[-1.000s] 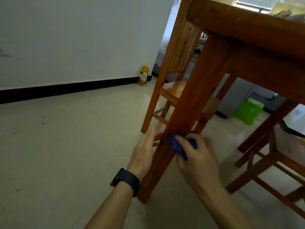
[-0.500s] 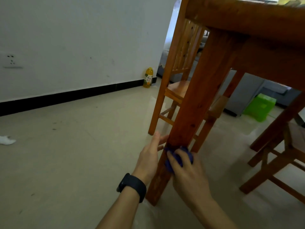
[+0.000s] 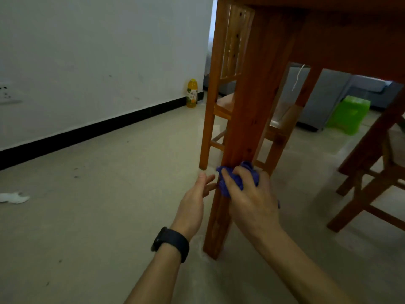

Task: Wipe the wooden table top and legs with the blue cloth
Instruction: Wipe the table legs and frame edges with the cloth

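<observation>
Two hands: right hand point(image 3: 249, 200) fingers bunch blue cloth point(image 3: 235, 179) against table leg point(image 3: 247, 128); left hand point(image 3: 194, 205) fingers straight.

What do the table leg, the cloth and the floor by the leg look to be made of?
Table leg: solid wood, reddish-brown with a slight sheen; grain and knots show. Cloth, bunched in the right hand: soft blue fabric, matte, crumpled into folds. Floor: probably glazed tile or polished stone, pale and faintly reflective; no joints are clear.
</observation>
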Tool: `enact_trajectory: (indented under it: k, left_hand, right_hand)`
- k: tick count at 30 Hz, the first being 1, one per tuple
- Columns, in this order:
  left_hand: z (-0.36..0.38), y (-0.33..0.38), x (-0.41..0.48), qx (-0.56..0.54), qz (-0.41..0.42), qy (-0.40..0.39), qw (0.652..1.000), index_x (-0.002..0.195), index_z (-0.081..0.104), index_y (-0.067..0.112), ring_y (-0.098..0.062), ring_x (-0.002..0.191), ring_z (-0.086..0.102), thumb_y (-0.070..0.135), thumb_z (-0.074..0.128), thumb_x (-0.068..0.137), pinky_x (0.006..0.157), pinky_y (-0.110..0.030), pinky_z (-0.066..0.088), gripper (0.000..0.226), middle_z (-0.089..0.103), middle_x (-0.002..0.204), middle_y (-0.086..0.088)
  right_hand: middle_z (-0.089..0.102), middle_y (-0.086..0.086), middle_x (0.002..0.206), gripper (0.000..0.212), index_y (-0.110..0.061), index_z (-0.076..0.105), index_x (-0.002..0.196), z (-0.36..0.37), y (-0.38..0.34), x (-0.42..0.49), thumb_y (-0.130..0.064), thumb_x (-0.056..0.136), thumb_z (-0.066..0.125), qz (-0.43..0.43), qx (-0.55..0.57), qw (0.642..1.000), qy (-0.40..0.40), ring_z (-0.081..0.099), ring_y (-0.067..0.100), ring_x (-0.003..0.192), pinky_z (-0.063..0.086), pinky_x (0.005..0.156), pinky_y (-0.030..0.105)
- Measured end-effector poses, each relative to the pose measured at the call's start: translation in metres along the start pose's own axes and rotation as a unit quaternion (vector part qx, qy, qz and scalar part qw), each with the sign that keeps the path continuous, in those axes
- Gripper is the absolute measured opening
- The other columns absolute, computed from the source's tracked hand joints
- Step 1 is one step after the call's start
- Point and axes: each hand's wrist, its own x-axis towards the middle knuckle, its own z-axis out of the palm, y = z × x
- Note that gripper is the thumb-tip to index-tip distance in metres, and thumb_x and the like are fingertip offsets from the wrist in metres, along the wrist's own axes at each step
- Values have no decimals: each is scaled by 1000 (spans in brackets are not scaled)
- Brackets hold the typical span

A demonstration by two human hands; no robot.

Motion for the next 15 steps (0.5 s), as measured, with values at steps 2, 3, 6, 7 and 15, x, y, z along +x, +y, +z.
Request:
enact_trajectory:
  k: [2, 3, 6, 7, 15]
  left_hand:
    - [1, 2, 0, 2, 7, -4, 1000, 137, 54, 38, -7, 126, 45, 72, 17, 89, 101, -33, 28, 69, 55, 136, 16]
    - [2, 2, 0, 0, 10, -6, 1000, 135, 55, 38, -6, 126, 46, 73, 17, 87, 100, -32, 28, 71, 56, 137, 16]
    - [3, 3, 0, 1, 9, -6, 1000, 131, 59, 39, -5, 124, 49, 75, 18, 85, 98, -31, 30, 70, 56, 136, 16]
    - [3, 3, 0, 4, 10, -6, 1000, 128, 59, 41, -5, 124, 49, 75, 18, 86, 98, -32, 30, 68, 57, 136, 16]
    - [12, 22, 0, 21, 71, -7, 997, 134, 55, 38, 15, 110, 53, 60, 23, 97, 91, -18, 37, 53, 59, 122, 28]
  right_hand:
    - [64, 18, 116, 56, -9, 68, 122, 3, 5, -2, -11, 66, 77, -4, -7, 1000, 5, 39, 38, 97, 56, 65, 47]
    - [64, 18, 115, 59, -8, 69, 120, 7, 4, -7, -9, 62, 82, -18, -9, 1000, -10, 39, 38, 95, 56, 62, 46]
    - [63, 16, 113, 63, -7, 71, 115, 8, -4, -16, -10, 54, 89, -55, -13, 996, -65, 43, 37, 91, 54, 55, 42]
    - [63, 16, 114, 62, -8, 71, 116, 4, -3, -12, -10, 56, 88, -51, -13, 997, -57, 44, 37, 92, 55, 57, 43]
    - [53, 9, 128, 62, -19, 61, 127, 33, -4, -35, -22, 69, 81, 11, 69, 997, -35, 46, 36, 105, 57, 77, 47]
